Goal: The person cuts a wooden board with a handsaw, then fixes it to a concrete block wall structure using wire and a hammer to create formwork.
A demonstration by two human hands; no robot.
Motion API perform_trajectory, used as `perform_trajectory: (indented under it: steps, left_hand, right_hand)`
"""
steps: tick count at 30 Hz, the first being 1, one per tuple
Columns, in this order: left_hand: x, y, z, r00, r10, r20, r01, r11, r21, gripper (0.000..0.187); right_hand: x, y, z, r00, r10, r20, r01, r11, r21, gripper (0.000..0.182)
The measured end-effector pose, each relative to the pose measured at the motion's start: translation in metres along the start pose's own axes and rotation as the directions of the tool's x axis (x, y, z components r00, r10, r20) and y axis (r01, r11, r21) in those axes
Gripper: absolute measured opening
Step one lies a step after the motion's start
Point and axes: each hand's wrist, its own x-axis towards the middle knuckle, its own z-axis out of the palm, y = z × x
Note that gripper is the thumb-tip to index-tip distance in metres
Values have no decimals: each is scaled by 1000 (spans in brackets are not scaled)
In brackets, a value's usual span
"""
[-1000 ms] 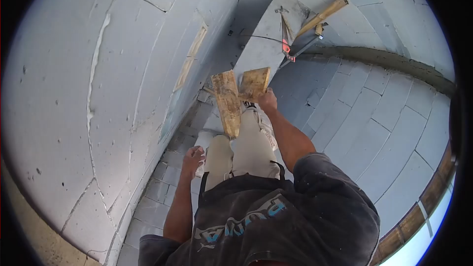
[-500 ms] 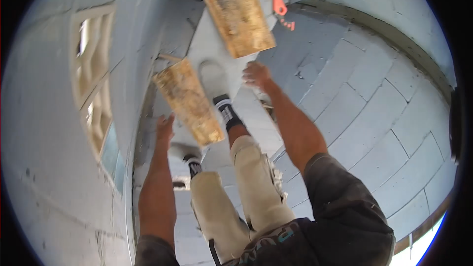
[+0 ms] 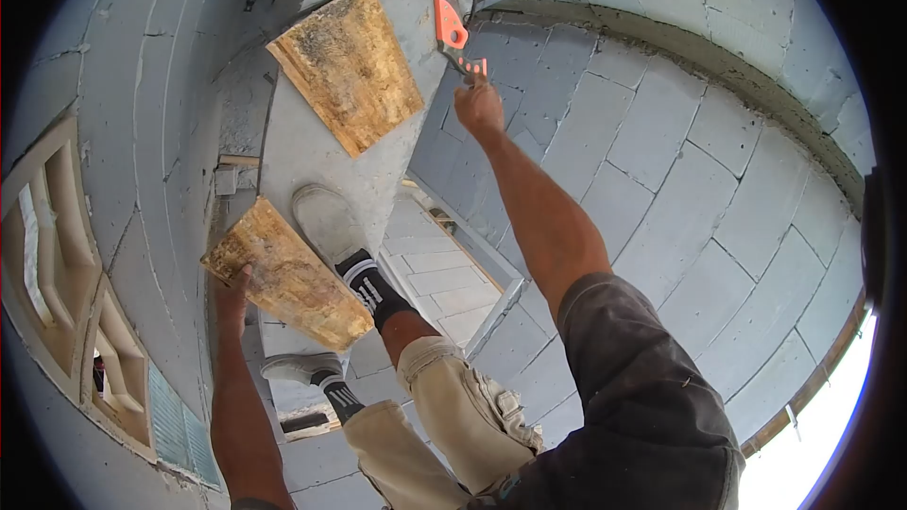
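One stained board [image 3: 295, 281] is held by left fingers [image 3: 245, 275]; right fingers [image 3: 480, 84] meet a saw handle [image 3: 443, 15], grip unclear

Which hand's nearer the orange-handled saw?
Right. The right hand is at the near end of the saw, by its handle; grip unclear. The left hand is farther off, its thumb over the lower board.
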Motion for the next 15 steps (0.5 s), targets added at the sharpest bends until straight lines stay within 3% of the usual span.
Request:
perform_trajectory:
  steps: [3,6,8,11,14,15]
  left_hand:
    - [-71,68,18,982,-185,46,188,981,-52,54]
    - [-124,66,20,993,91,-78,-79,986,147,51]
    - [-159,57,4,992,46,-121,-19,977,213,50]
    - [-225,48,-7,979,31,-199,13,976,217,53]
    - [-285,58,-1,947,41,-319,-2,992,123,60]
    - [-306,63,2,929,42,-367,-12,996,83,62]
  right_hand:
    - [28,-23,-11,1000,5,-9,-6,991,-131,48]
    - [46,-40,-10,997,72,33,-65,981,-182,49]
    - [43,-52,-16,983,135,122,-100,961,-256,49]
    - [27,-57,-14,994,-54,97,81,950,-300,55]
    - [34,-37,17,986,-159,45,164,972,-169,47]
    - [24,-36,9,975,-177,133,192,975,-111,45]
